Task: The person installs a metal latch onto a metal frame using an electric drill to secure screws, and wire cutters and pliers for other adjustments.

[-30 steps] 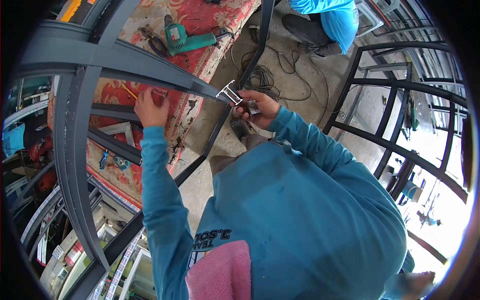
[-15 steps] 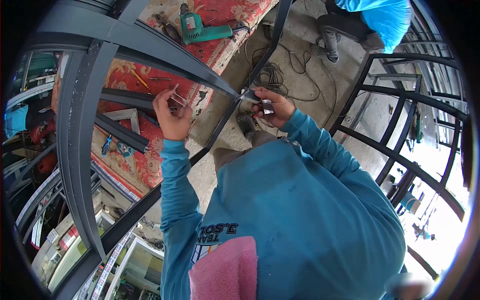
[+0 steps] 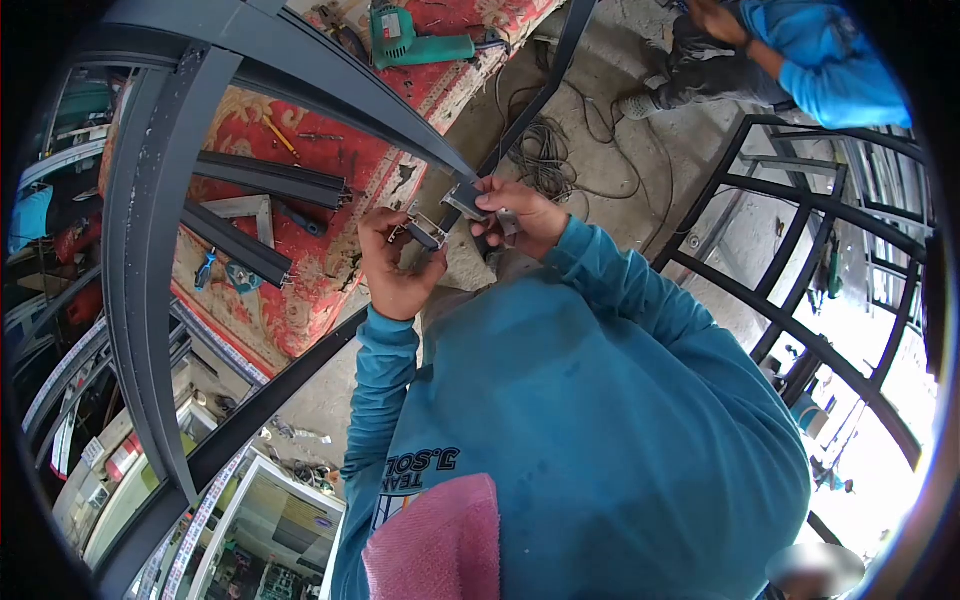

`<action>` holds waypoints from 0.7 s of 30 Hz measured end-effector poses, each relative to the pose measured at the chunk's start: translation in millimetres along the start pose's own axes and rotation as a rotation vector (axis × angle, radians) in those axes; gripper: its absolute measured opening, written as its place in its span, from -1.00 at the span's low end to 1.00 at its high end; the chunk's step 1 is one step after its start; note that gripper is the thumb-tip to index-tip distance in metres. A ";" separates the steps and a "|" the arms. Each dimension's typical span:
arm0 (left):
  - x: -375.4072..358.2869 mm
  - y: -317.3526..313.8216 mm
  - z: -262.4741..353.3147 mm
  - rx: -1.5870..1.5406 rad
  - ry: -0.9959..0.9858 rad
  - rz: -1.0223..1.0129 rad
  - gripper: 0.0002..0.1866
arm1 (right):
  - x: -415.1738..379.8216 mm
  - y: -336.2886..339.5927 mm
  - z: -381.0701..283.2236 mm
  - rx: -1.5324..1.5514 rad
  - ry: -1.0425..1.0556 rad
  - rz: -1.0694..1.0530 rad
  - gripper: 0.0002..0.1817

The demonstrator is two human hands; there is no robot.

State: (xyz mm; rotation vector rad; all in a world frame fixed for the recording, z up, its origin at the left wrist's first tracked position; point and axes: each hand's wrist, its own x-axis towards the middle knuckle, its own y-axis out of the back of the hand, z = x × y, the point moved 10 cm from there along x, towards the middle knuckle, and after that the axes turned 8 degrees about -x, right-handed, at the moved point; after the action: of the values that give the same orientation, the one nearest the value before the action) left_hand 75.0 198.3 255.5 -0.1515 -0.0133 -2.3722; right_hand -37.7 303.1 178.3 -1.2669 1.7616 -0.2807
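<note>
In front of my chest, my left hand [image 3: 397, 268] is closed on a short cut piece of aluminium profile [image 3: 427, 233], its hollow section showing. Just to the right, my right hand [image 3: 528, 216] pinches another short dark profile piece [image 3: 466, 199] between thumb and fingers. A small shiny metal piece [image 3: 509, 226] also sits in the fingers of that hand. The two profile pieces are close together, with a narrow gap between them. Right behind the right-hand piece is the corner of a large dark metal frame [image 3: 340, 85].
A red patterned cloth [image 3: 240, 130] covers the bench at left, with a green power drill [image 3: 420, 48], a yellow pencil-like tool [image 3: 280, 137] and dark profile lengths [image 3: 270, 180] on it. Cables [image 3: 545, 160] lie coiled on the floor. A co-worker [image 3: 830, 60] is at upper right, beyond another dark frame [image 3: 800, 215].
My left hand has moved right, bringing its profile piece close to the one in my right hand. My right hand has shifted slightly left. The co-worker's arm has come into view.
</note>
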 end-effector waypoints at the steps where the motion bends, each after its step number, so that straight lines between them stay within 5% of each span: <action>1: -1.5 0.5 -4.1 -0.071 0.029 0.010 -0.37 | -1.2 -2.9 0.3 -0.034 0.010 0.005 -0.69; 14: 0.2 -20.9 11.3 0.149 -0.151 -0.103 -0.32 | -10.4 -15.7 9.2 -0.063 -0.002 -0.035 -0.70; 21: -1.0 -6.5 7.0 0.006 -0.068 0.030 -0.36 | -10.8 -7.4 14.9 -0.028 -0.012 -0.012 -0.71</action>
State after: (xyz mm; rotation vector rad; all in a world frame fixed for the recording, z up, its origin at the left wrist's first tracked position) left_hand 71.9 204.0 262.5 -0.2278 -0.0507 -2.3356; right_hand -21.0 313.6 180.5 -1.2974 1.7537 -0.2553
